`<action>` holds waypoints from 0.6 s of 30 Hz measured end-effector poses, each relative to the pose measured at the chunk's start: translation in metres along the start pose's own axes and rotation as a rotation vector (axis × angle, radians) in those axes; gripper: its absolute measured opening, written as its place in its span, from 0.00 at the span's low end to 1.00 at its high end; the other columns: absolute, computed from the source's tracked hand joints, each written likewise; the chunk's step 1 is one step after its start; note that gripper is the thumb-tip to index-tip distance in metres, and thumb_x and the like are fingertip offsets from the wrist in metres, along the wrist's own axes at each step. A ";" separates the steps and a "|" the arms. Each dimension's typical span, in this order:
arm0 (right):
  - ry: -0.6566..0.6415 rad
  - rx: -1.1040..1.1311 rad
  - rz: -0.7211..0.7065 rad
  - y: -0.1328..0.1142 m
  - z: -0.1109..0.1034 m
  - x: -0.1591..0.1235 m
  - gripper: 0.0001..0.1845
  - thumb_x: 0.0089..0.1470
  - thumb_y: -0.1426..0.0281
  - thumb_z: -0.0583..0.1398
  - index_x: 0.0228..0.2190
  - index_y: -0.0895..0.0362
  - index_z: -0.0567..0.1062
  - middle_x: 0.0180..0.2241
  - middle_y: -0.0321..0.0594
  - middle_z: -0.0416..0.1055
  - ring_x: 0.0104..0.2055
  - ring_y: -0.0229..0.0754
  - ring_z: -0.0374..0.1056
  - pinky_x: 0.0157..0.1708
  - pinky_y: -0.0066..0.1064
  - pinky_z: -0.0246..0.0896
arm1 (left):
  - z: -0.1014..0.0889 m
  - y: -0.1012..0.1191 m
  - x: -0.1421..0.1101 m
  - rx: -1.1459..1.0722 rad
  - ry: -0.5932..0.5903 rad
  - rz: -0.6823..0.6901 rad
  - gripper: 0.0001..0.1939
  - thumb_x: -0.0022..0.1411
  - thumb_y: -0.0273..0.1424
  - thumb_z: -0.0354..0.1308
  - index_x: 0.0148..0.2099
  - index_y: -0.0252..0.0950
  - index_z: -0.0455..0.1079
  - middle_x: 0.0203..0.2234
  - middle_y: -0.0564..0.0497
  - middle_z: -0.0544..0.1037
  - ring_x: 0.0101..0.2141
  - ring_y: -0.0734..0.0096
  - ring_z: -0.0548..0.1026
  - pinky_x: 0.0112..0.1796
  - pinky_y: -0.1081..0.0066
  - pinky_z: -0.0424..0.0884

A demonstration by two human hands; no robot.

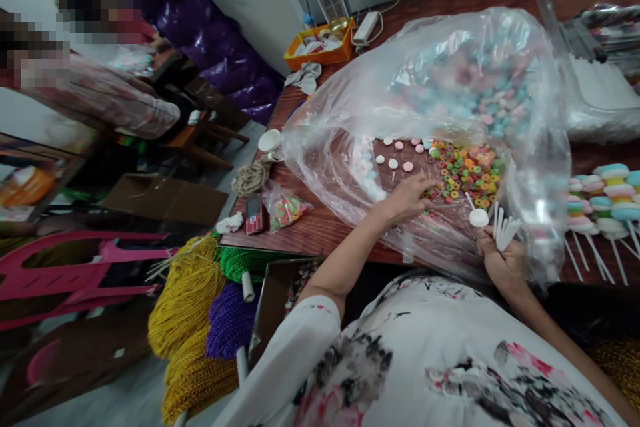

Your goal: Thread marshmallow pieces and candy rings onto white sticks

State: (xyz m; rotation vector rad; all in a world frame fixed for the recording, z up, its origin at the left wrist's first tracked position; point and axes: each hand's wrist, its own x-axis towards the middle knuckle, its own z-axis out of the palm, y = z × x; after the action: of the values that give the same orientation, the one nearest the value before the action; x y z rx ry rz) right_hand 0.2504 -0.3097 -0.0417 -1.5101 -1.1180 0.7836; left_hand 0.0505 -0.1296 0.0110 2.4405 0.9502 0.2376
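Observation:
My left hand (411, 199) reaches palm down to the edge of a pile of small coloured rings (465, 170), its fingers stretched out. Whether a fingertip touches a ring, I cannot tell. My right hand (504, 263) is closed around a bunch of white sticks (504, 227), which point up and away from me. A white round disc (479, 217) with a thin stick sits at its fingertips. Beyond the left hand lie several loose pink and white discs (393, 164). Rings and discs lie inside the opening of a large clear plastic bag (340, 147), with many pastel discs (500, 107) farther back.
Finished-looking pastel stacks on sticks (607, 197) lie at the right, below a clear tray (595, 90). On the left stand a small bag of rings (287, 208), a rope coil (251, 177), a white cup (269, 141) and an orange basket (320, 47). Two people sit beyond.

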 end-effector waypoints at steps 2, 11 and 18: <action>0.017 -0.002 -0.006 -0.001 0.000 0.000 0.16 0.58 0.60 0.61 0.24 0.56 0.73 0.18 0.31 0.61 0.21 0.35 0.57 0.24 0.29 0.53 | -0.001 -0.001 -0.007 -0.036 0.052 -0.042 0.26 0.54 0.28 0.63 0.57 0.36 0.72 0.41 0.46 0.76 0.41 0.64 0.74 0.45 0.66 0.71; 0.012 0.026 -0.037 -0.002 0.001 -0.001 0.13 0.58 0.63 0.61 0.26 0.57 0.75 0.18 0.30 0.61 0.21 0.34 0.57 0.24 0.28 0.53 | 0.001 0.010 -0.009 0.074 0.044 -0.161 0.14 0.61 0.28 0.56 0.48 0.35 0.77 0.39 0.46 0.76 0.42 0.64 0.74 0.47 0.65 0.70; 0.022 -0.001 -0.008 -0.001 0.000 -0.001 0.16 0.58 0.59 0.61 0.25 0.57 0.74 0.18 0.31 0.61 0.21 0.34 0.56 0.24 0.28 0.53 | 0.001 0.003 -0.013 0.043 0.094 -0.199 0.07 0.58 0.25 0.58 0.36 0.33 0.78 0.34 0.46 0.77 0.37 0.65 0.75 0.43 0.66 0.70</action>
State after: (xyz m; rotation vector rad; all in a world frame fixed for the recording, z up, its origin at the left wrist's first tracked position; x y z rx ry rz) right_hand 0.2496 -0.3101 -0.0413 -1.5108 -1.1074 0.7600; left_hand 0.0431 -0.1413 0.0120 2.3695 1.2419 0.2659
